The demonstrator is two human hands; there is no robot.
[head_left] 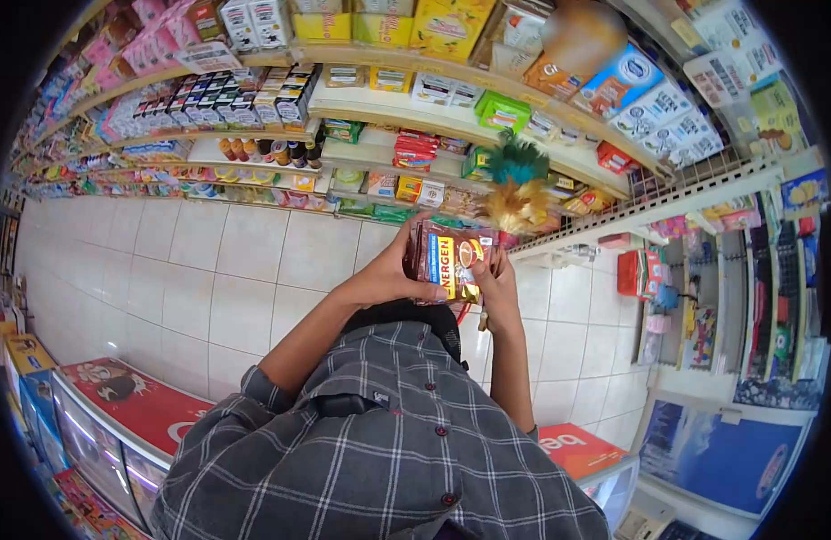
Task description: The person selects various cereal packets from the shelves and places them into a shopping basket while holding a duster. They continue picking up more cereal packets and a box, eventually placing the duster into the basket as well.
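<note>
Both my hands hold a brown Energen drink-powder pack [445, 262] in front of my chest, its printed face turned up toward me. My left hand [393, 274] grips its left side, with the thumb along the lower edge. On the other side, my right hand [497, 292] has its thumb on the front near the cup picture. A feather duster [512, 184] with teal and tan feathers sticks up beside my right hand. Its handle seems to pass under that hand, but the grip is partly hidden.
Shelves [379, 101] of boxed and packeted goods run across the front. A wire-mesh rack end [703, 175] stands to the right. Behind me on the left is a red-topped freezer [132, 396], and a red-topped case [582, 450] is at the right. Pale tiles [244, 306] cover the floor.
</note>
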